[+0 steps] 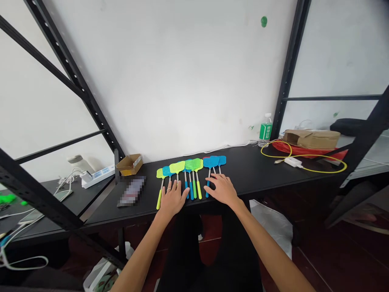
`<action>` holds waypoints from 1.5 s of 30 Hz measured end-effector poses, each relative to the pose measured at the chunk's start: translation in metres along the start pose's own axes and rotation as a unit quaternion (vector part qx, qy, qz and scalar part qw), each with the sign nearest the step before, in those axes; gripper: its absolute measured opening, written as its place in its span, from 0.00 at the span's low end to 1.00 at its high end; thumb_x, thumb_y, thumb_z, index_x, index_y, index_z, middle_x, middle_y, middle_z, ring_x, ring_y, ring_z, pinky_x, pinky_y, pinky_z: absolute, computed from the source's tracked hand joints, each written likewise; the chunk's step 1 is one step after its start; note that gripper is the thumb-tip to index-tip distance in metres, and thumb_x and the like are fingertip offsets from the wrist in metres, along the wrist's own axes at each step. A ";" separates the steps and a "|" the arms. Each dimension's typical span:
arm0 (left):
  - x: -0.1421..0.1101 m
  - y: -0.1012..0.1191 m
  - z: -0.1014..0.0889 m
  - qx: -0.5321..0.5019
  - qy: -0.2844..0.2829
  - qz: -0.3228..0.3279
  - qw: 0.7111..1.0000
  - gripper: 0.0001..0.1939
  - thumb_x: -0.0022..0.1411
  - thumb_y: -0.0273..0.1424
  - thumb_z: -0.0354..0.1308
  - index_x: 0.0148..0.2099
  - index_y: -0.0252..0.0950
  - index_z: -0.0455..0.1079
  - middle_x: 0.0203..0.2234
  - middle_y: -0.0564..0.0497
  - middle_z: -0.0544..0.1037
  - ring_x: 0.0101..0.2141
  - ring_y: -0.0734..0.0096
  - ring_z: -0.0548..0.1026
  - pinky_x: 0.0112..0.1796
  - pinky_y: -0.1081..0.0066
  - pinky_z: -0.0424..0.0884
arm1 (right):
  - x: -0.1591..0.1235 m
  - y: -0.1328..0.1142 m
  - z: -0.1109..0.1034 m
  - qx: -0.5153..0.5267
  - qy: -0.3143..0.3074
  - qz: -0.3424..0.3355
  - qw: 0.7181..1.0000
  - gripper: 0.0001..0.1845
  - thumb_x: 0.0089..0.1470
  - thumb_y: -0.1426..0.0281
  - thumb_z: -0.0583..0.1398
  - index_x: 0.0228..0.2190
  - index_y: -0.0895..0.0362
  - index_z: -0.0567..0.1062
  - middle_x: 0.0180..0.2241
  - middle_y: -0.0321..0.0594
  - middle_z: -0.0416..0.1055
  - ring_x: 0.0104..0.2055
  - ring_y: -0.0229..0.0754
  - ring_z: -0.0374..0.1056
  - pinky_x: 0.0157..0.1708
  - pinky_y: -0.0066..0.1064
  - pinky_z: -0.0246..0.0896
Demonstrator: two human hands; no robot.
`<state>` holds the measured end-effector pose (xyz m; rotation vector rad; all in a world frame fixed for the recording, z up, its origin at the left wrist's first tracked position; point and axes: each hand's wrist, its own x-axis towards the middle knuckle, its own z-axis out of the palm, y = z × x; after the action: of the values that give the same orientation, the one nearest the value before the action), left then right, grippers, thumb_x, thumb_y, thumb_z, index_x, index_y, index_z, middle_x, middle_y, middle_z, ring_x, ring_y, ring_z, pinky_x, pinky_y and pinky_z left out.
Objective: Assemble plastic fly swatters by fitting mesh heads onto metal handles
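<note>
Several fly swatters lie side by side on the black shelf, heads toward the wall and handles toward me. At the left end is a yellow fly swatter; a green fly swatter lies near the middle and a blue fly swatter in the right cluster. Some heads overlap, and a bit of red shows behind the blue ones. My left hand rests palm down over the left handles, fingers spread, hiding part of them. Over the right handles lies my right hand, its fingers also apart.
A small open cardboard box and a blurred flat object sit at left, near a white power strip. On the right are a water bottle, a yellow cable and a brown carton. Black metal posts frame both sides.
</note>
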<state>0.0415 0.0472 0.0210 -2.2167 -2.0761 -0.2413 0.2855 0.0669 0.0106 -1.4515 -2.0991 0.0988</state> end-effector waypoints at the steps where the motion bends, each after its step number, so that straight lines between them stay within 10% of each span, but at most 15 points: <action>1: 0.000 0.000 0.002 0.003 0.005 -0.007 1.000 0.41 0.70 0.55 0.30 0.72 0.33 0.54 0.70 0.40 0.54 0.69 0.41 0.48 0.64 0.42 0.48 | 0.000 0.000 0.000 0.000 0.000 0.001 1.000 0.25 0.62 0.53 0.55 0.55 0.48 0.75 0.61 0.44 0.68 0.62 0.55 0.59 0.57 0.48 0.55; 10: -0.001 0.004 -0.001 -0.031 -0.019 0.026 0.999 0.40 0.68 0.59 0.28 0.73 0.48 0.50 0.72 0.52 0.49 0.70 0.41 0.46 0.64 0.41 0.48 | 0.000 -0.001 0.001 -0.003 0.005 0.005 1.000 0.24 0.62 0.53 0.56 0.55 0.48 0.76 0.60 0.43 0.68 0.62 0.54 0.59 0.57 0.47 0.54; 20: 0.000 0.001 0.002 -0.013 -0.001 0.017 1.000 0.39 0.69 0.58 0.31 0.73 0.46 0.53 0.70 0.46 0.56 0.68 0.38 0.53 0.62 0.42 0.53 | 0.001 -0.001 0.000 -0.001 0.005 0.008 1.000 0.22 0.62 0.59 0.55 0.54 0.49 0.76 0.58 0.43 0.70 0.60 0.52 0.61 0.55 0.45 0.56; 35: -0.001 0.028 -0.007 -0.051 0.024 0.188 0.981 0.30 0.73 0.48 0.38 0.70 0.43 0.58 0.69 0.51 0.59 0.69 0.47 0.51 0.65 0.42 0.47 | 0.001 0.001 -0.001 0.010 0.000 -0.004 1.000 0.22 0.63 0.65 0.53 0.56 0.52 0.75 0.56 0.43 0.74 0.62 0.52 0.62 0.57 0.44 0.56; 45: 0.003 0.023 0.002 -0.033 0.073 0.148 0.986 0.32 0.72 0.52 0.38 0.67 0.40 0.62 0.63 0.44 0.68 0.62 0.46 0.64 0.61 0.45 0.57 | 0.001 0.000 0.002 0.003 0.011 0.000 1.000 0.22 0.63 0.60 0.54 0.55 0.52 0.75 0.56 0.44 0.73 0.61 0.51 0.62 0.56 0.44 0.56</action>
<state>0.0645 0.0488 0.0208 -2.4257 -1.6646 -0.4375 0.2842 0.0685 0.0090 -1.4430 -2.0788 0.0884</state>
